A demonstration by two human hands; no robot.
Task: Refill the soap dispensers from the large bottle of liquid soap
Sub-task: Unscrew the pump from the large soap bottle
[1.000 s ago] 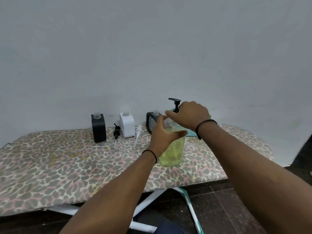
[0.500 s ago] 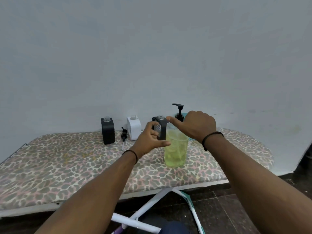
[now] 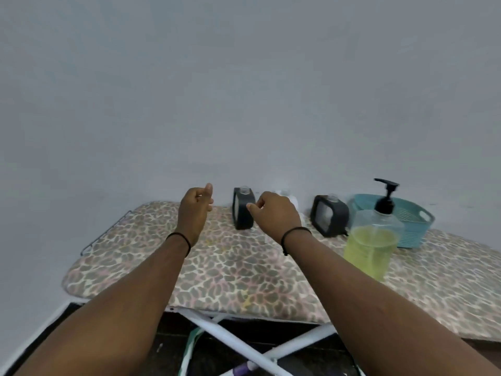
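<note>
Soap, yellow-green, half fills the large bottle (image 3: pixel 372 245), which stands on the surface (image 3: pixel 230 270) at right; probably heavy and slick, best gripped around its body. Both hands have left it: the left hand (image 3: pixel 193 210) and right hand (image 3: pixel 275 213), fingers loosely curled and holding nothing, now flank the black dispenser (image 3: pixel 243 208).

There are no words, numbers or signs to read. The big soap bottle (image 3: pixel 372 248), the black dispensers (image 3: pixel 243 210) and the blue basket (image 3: pixel 406 221) show no label that can be made out.
</note>
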